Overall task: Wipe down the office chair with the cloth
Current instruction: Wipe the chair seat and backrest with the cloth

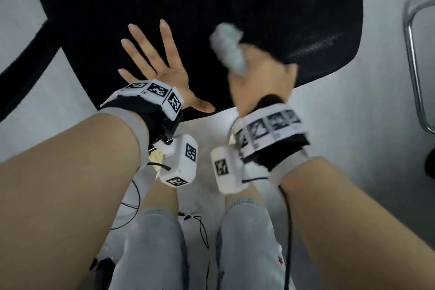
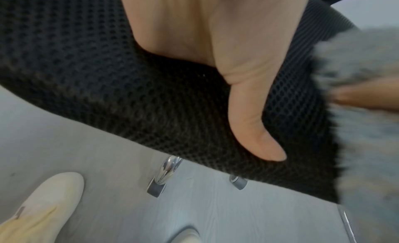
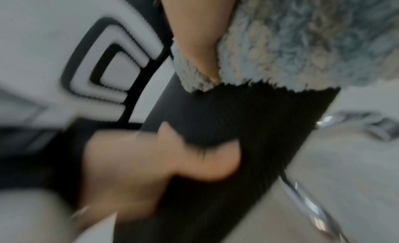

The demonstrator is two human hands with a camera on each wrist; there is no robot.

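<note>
The office chair's black mesh seat [image 1: 211, 7] fills the top of the head view. My left hand [image 1: 153, 61] lies flat on the seat near its front edge, fingers spread and straight; the left wrist view shows its thumb [image 2: 257, 124] resting on the mesh seat [image 2: 86, 67]. My right hand [image 1: 261, 77] grips a bunched, fluffy grey-blue cloth [image 1: 228, 47] over the front right part of the seat, blurred by motion. In the right wrist view the cloth [image 3: 291, 42] sits against the seat [image 3: 237, 118] with my thumb [image 3: 194, 33] curled over it.
A chrome tube frame [image 1: 414, 66] of another chair stands at the right. The chair's chrome leg and caster [image 2: 162, 178] show below the seat on the grey floor [image 1: 329, 125]. My legs, a pale shoe [image 2: 43, 209] and black cables [image 1: 202, 231] are beneath me.
</note>
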